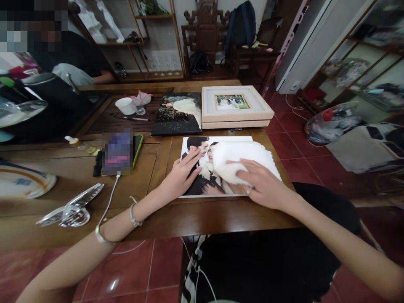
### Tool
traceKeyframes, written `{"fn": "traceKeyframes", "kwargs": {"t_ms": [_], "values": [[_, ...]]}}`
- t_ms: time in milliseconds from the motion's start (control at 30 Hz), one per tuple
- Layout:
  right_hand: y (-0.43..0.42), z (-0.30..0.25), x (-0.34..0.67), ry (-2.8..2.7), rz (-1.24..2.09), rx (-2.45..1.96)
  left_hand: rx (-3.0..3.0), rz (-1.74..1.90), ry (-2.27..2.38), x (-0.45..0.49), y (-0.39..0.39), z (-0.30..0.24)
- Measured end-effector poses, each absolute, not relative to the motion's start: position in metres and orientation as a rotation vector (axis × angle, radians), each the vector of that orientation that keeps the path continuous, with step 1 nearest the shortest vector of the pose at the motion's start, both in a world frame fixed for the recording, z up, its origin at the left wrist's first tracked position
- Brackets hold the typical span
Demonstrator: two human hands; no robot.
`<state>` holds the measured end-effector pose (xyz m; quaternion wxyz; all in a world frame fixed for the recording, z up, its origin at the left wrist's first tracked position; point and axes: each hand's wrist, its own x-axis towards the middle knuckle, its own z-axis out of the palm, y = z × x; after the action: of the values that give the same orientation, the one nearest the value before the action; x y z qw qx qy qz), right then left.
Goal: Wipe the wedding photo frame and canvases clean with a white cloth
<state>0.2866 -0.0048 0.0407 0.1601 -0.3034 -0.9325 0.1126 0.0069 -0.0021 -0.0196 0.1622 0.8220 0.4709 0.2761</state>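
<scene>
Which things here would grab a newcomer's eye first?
Probably the white cloth under the right hand, covering much of the right side of a couple's portrait, with the left hand on the portrait's left side. Next, perhaps the pale picture frame beyond it, or the shiny, winged silver ornament on the table's left.

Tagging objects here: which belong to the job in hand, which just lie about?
In use:
photo, under left hand
white cloth, under right hand

Lying about, apparently:
framed picture and dark photo panel behind (perhaps related)
white cup
white cable
backpack
</scene>
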Motion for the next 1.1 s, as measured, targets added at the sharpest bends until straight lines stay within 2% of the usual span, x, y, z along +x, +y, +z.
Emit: {"fn": "traceKeyframes", "kwargs": {"t_ms": [233,367,500,633,767,1100], "values": [[0.044,0.041,0.243,-2.436,0.616,-1.003,2.356,0.780,1.345,0.007,-0.003,-0.018],[0.061,0.047,0.199,-2.325,0.866,-0.954,2.365,0.773,1.324,0.007,-0.002,-0.013],[0.071,0.052,0.170,-2.356,0.961,-0.853,2.369,0.727,1.351,0.007,-0.001,-0.009],[0.073,0.054,0.175,-2.377,0.961,-0.862,2.378,0.764,1.313,0.005,-0.001,-0.013],[0.074,0.053,0.206,-2.287,1.128,-0.969,2.386,0.812,1.289,0.004,0.000,-0.019],[0.072,0.030,0.297,-2.304,0.436,-1.175,2.385,0.771,1.316,0.007,0.000,-0.014]]}}
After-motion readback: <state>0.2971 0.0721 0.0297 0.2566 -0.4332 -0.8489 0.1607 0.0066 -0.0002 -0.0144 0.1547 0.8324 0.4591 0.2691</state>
